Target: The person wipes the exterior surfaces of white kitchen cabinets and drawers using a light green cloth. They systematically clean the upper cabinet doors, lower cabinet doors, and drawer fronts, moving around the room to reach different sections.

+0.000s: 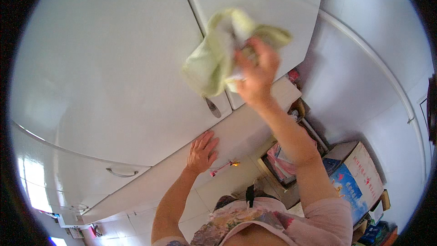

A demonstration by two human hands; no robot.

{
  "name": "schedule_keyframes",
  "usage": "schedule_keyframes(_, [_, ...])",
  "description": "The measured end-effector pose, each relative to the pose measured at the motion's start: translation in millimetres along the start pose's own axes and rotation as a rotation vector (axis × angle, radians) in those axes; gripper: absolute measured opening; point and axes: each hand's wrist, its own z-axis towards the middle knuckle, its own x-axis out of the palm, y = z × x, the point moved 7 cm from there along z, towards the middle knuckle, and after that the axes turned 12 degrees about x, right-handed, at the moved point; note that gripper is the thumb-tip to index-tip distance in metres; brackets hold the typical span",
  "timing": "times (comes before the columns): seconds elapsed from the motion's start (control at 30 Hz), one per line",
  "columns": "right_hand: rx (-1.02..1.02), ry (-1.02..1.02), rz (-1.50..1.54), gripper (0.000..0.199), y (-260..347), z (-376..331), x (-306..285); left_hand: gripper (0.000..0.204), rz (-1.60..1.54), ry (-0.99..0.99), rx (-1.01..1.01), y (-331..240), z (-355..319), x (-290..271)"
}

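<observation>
Overhead, the right hand (255, 70) presses a pale green cloth (218, 52) against a white cupboard door (100, 64), its fingers (266, 50) closed on the bunched fabric just beside the seam between two doors; the cloth hangs down over the lower corner of the door, above a metal handle (212, 107); the left hand (201, 151) lies flat with open fingers on the underside of the cupboard, holding nothing; a curved handle (122, 172) sits on the next door to the left; a cardboard box (359, 177) stands lower right by the wall.
</observation>
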Motion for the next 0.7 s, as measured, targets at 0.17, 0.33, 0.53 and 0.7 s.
schedule_keyframes(0.17, [0.054, 0.433, -0.304, 0.035, -44.5, -167.6, 33.5, 0.047, -0.003, -0.029, 0.036, -3.1, 2.6, -3.2])
schedule_keyframes(0.33, [0.458, 0.891, -0.127, 0.042, -61.3, -160.1, 25.3, 0.047, 0.021, -0.007, 0.017, 7.3, -0.8, 9.3])
schedule_keyframes(0.53, [1.123, 0.223, 0.516, 0.043, -89.3, -42.2, -38.2, 0.046, -0.015, -0.056, 0.049, 5.5, -4.1, 1.8])
schedule_keyframes(0.7, [0.805, 0.010, 0.251, 0.049, -63.3, 20.6, 24.0, 0.046, 0.004, -0.073, 0.082, 5.8, 0.8, 10.3])
